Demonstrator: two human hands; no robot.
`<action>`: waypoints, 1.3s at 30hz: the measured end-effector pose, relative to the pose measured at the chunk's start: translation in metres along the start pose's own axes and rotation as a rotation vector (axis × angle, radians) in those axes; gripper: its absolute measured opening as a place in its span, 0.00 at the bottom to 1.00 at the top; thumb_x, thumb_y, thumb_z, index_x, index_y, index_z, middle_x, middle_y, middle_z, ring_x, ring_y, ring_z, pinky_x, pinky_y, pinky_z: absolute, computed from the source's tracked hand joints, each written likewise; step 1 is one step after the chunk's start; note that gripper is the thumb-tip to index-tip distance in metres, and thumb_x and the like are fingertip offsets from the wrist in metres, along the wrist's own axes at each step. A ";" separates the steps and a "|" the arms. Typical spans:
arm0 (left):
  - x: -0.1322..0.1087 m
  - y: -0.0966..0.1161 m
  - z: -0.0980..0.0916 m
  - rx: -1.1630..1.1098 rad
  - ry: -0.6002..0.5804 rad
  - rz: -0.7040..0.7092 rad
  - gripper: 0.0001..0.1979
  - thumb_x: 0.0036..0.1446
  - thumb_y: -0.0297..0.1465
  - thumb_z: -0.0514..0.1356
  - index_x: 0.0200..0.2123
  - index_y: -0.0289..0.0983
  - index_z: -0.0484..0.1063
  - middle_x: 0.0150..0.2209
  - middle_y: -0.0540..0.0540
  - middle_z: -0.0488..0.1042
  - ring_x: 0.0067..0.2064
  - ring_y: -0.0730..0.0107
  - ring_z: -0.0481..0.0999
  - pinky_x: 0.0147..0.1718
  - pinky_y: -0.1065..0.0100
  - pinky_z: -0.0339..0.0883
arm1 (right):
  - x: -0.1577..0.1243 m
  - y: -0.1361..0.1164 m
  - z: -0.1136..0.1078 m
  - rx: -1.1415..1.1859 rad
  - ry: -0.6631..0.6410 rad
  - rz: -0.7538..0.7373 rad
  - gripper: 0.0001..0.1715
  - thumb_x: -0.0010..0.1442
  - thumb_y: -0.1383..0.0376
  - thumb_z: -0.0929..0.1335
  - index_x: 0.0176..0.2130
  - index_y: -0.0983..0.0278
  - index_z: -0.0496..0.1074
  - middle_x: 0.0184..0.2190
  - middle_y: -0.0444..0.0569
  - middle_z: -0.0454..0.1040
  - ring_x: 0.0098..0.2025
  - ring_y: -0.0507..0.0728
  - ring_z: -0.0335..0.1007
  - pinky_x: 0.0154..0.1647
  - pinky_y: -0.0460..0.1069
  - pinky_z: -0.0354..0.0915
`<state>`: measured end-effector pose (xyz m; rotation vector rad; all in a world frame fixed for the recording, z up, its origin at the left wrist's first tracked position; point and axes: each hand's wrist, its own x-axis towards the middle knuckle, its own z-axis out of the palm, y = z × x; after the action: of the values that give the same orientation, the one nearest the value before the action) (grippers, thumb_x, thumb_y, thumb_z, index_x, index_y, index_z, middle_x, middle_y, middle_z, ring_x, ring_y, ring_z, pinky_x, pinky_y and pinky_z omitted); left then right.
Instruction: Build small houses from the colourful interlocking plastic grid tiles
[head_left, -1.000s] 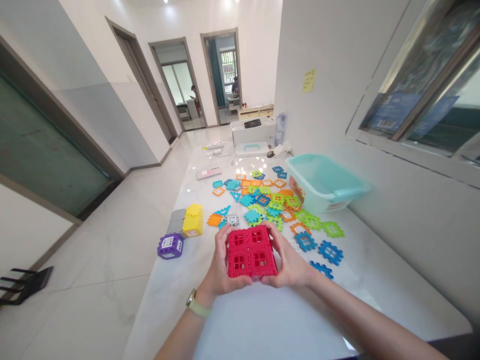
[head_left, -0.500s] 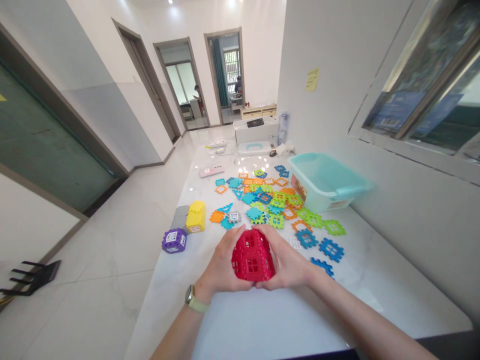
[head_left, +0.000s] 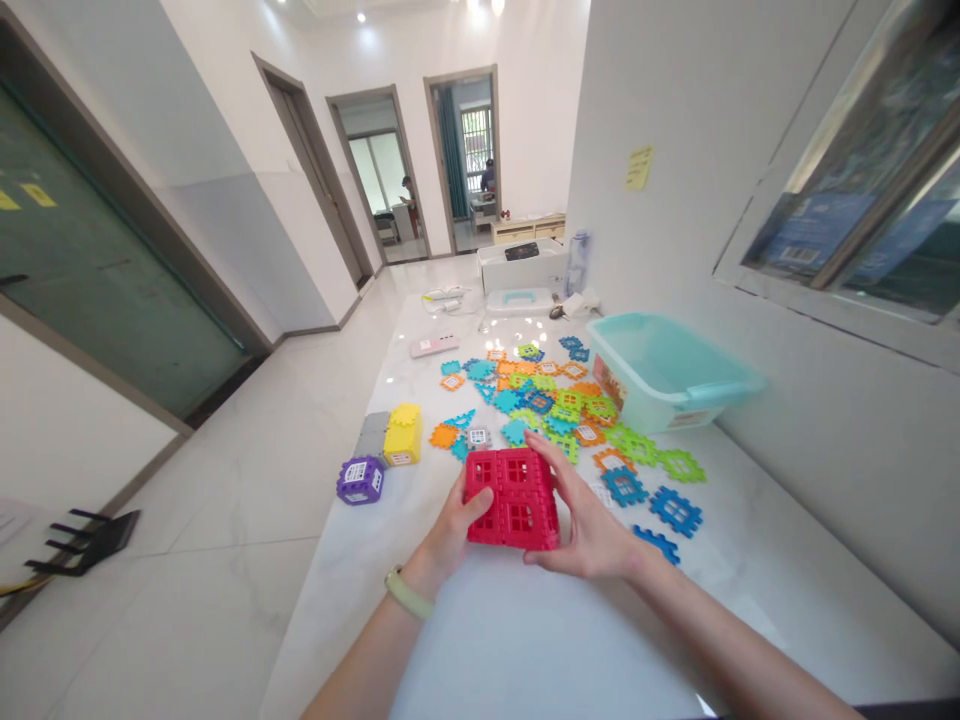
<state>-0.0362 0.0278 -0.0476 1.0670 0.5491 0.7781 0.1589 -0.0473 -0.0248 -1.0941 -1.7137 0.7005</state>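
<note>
Near: left hand [head_left: 450, 530] and right hand [head_left: 592, 525] both grasping the red block [head_left: 513, 487], which sits between them above the desk [head_left: 510, 640]. Left thumb pressed flat over a near-left window, rest of left fingers mostly hidden. Right fingers span the right side, index at far corner, thumb at near corner. Windowed face tilted up toward wearer; no clear long axis, face roughly square. Neither hand clearly nearer, both touching.

Mid: purple block [head_left: 360, 480] left of left hand, apart from it; yellow block [head_left: 403, 435] and grey block [head_left: 373, 433] side by side just beyond. Blue tiles [head_left: 624, 487] just right of right hand. Pile of loose tiles [head_left: 508, 401] straight past red block.

Far: turquoise tub [head_left: 645, 405] beyond right hand, by wall; pink box [head_left: 435, 346] past pile, leftward.
</note>
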 end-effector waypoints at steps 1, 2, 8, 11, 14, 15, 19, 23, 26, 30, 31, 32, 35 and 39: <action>0.001 -0.002 0.002 -0.051 0.012 -0.040 0.41 0.56 0.46 0.64 0.65 0.41 0.50 0.60 0.35 0.65 0.59 0.45 0.69 0.55 0.46 0.66 | 0.000 0.001 0.001 0.015 -0.009 0.012 0.66 0.45 0.54 0.78 0.70 0.57 0.42 0.71 0.57 0.39 0.71 0.71 0.34 0.69 0.68 0.37; 0.001 -0.004 0.004 -0.071 0.040 -0.042 0.40 0.55 0.44 0.65 0.65 0.41 0.51 0.60 0.35 0.66 0.59 0.46 0.69 0.54 0.47 0.67 | 0.000 0.001 0.003 0.043 -0.017 0.033 0.65 0.46 0.53 0.77 0.70 0.58 0.41 0.72 0.56 0.37 0.72 0.70 0.29 0.69 0.68 0.34; 0.001 -0.011 0.017 0.140 0.198 0.128 0.37 0.56 0.39 0.66 0.63 0.44 0.51 0.57 0.41 0.68 0.55 0.55 0.72 0.54 0.54 0.69 | 0.006 0.007 0.028 0.382 0.239 0.384 0.43 0.64 0.47 0.63 0.69 0.53 0.43 0.69 0.51 0.50 0.70 0.63 0.45 0.69 0.64 0.42; 0.001 -0.014 0.019 0.198 0.236 0.152 0.31 0.59 0.40 0.63 0.61 0.43 0.53 0.55 0.42 0.68 0.52 0.58 0.74 0.52 0.57 0.70 | 0.009 0.009 0.038 0.431 0.314 0.461 0.38 0.65 0.47 0.62 0.68 0.54 0.48 0.62 0.51 0.62 0.63 0.62 0.59 0.66 0.62 0.51; 0.002 -0.017 0.019 0.212 0.241 0.143 0.29 0.59 0.40 0.62 0.59 0.43 0.54 0.54 0.42 0.69 0.52 0.59 0.74 0.52 0.57 0.69 | 0.010 0.009 0.038 0.433 0.296 0.475 0.35 0.65 0.47 0.62 0.66 0.54 0.52 0.59 0.51 0.65 0.59 0.62 0.63 0.64 0.61 0.55; 0.002 -0.018 0.019 0.209 0.241 0.139 0.29 0.59 0.40 0.62 0.59 0.43 0.54 0.53 0.42 0.69 0.52 0.58 0.74 0.52 0.57 0.69 | 0.010 0.008 0.037 0.431 0.295 0.477 0.35 0.65 0.47 0.62 0.65 0.54 0.53 0.58 0.50 0.65 0.59 0.62 0.63 0.64 0.61 0.56; 0.002 -0.016 0.019 0.158 0.252 0.111 0.28 0.58 0.41 0.64 0.57 0.44 0.55 0.51 0.43 0.70 0.50 0.58 0.75 0.48 0.57 0.71 | 0.009 0.007 0.036 0.430 0.272 0.477 0.35 0.65 0.47 0.61 0.66 0.54 0.51 0.58 0.50 0.65 0.59 0.62 0.63 0.64 0.60 0.56; 0.002 -0.015 0.018 0.078 0.280 0.112 0.20 0.62 0.47 0.57 0.48 0.42 0.59 0.43 0.46 0.72 0.42 0.62 0.76 0.42 0.61 0.72 | 0.007 0.005 0.037 0.361 0.220 0.407 0.35 0.66 0.48 0.61 0.66 0.55 0.51 0.65 0.50 0.57 0.65 0.61 0.54 0.68 0.59 0.48; 0.000 -0.018 0.019 0.153 0.359 0.182 0.20 0.63 0.52 0.53 0.45 0.41 0.60 0.39 0.48 0.71 0.39 0.64 0.74 0.41 0.63 0.70 | 0.002 0.002 0.037 0.281 0.165 0.297 0.37 0.66 0.48 0.61 0.67 0.57 0.48 0.66 0.51 0.55 0.68 0.61 0.46 0.69 0.58 0.43; -0.006 -0.025 0.022 0.261 0.434 0.283 0.22 0.62 0.53 0.51 0.46 0.42 0.60 0.42 0.47 0.69 0.43 0.63 0.72 0.45 0.63 0.67 | -0.003 0.001 0.034 0.240 0.085 0.191 0.41 0.66 0.47 0.60 0.68 0.59 0.44 0.64 0.54 0.58 0.67 0.63 0.50 0.68 0.59 0.45; -0.006 -0.026 0.022 0.259 0.430 0.285 0.22 0.63 0.53 0.51 0.46 0.42 0.60 0.42 0.47 0.69 0.43 0.62 0.72 0.45 0.63 0.67 | -0.004 0.002 0.034 0.234 0.077 0.183 0.41 0.66 0.47 0.60 0.68 0.59 0.44 0.64 0.54 0.58 0.67 0.63 0.50 0.68 0.59 0.46; -0.007 -0.026 0.021 0.251 0.416 0.282 0.21 0.63 0.53 0.51 0.47 0.42 0.60 0.43 0.47 0.68 0.43 0.62 0.72 0.45 0.62 0.67 | -0.004 0.002 0.034 0.227 0.076 0.181 0.41 0.66 0.47 0.61 0.68 0.59 0.44 0.64 0.54 0.58 0.67 0.64 0.50 0.68 0.60 0.46; -0.005 -0.021 0.019 0.210 0.333 0.268 0.21 0.62 0.51 0.54 0.47 0.42 0.59 0.44 0.46 0.69 0.44 0.61 0.72 0.46 0.61 0.68 | -0.002 0.004 0.035 0.236 0.124 0.225 0.38 0.66 0.48 0.61 0.68 0.58 0.46 0.65 0.53 0.56 0.66 0.63 0.50 0.68 0.60 0.46; 0.000 -0.013 0.015 0.098 0.143 0.142 0.27 0.56 0.43 0.64 0.52 0.43 0.55 0.47 0.45 0.70 0.46 0.59 0.74 0.47 0.58 0.70 | 0.006 0.012 0.037 0.366 0.254 0.410 0.33 0.67 0.47 0.59 0.65 0.56 0.53 0.62 0.51 0.61 0.62 0.62 0.59 0.65 0.59 0.53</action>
<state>-0.0213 0.0154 -0.0538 1.1557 0.6429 0.9651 0.1281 -0.0357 -0.0464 -1.2206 -1.1003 1.0344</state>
